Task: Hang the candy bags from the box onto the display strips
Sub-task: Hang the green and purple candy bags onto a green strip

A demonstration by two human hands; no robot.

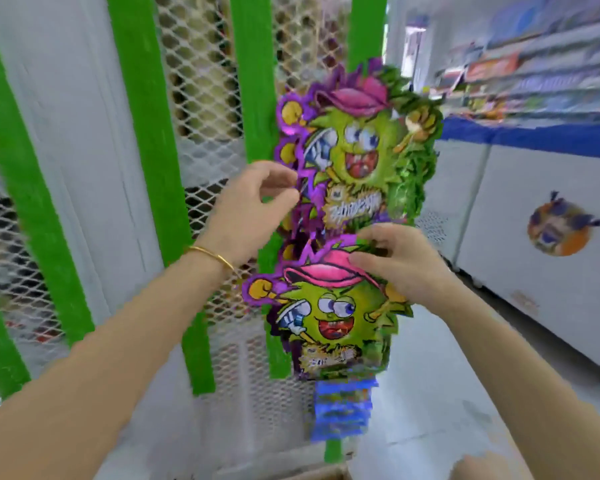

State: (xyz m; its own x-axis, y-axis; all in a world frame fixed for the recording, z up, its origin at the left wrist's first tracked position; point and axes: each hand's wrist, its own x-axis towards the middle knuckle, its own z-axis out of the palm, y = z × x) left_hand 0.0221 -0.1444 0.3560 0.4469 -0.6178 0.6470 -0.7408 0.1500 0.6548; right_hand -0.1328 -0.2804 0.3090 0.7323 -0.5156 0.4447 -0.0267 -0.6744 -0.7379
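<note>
1. Candy bags: 2 green/purple cartoon bags in plain view, one above the other on the same strip. Top bag [361, 147] hangs w/ more purple edges layered behind it on the left, count of those unclear. Lower bag [329, 313] sits just under it, its top overlapping the top bag's bottom edge.
2. 1 blue bag [342, 410] below the lower bag, blurred.
3. Strips: 4 green strips visible, running down a white mesh rack [201, 98]. The bags cover most of the loaded strip [333, 448]; only its bottom end shows under the blue bag.
4. Hands: 2, apart. Left hand [253, 209] at the left edge of the top bag, thumb and fingers curled, pinching the purple edge. Gold bangle [212, 254] on that wrist.
5. Right hand [402, 261] on the top of the lower bag, fingers curled over the pink cap print, gripping the bag's top.
6. Around: white freezer [534, 209] w/ blue rim at right, round sticker on its front; blurred shop shelves [541, 74] behind it.
7. Box [291, 474]: only a cardboard edge shows at the bottom of the view.
</note>
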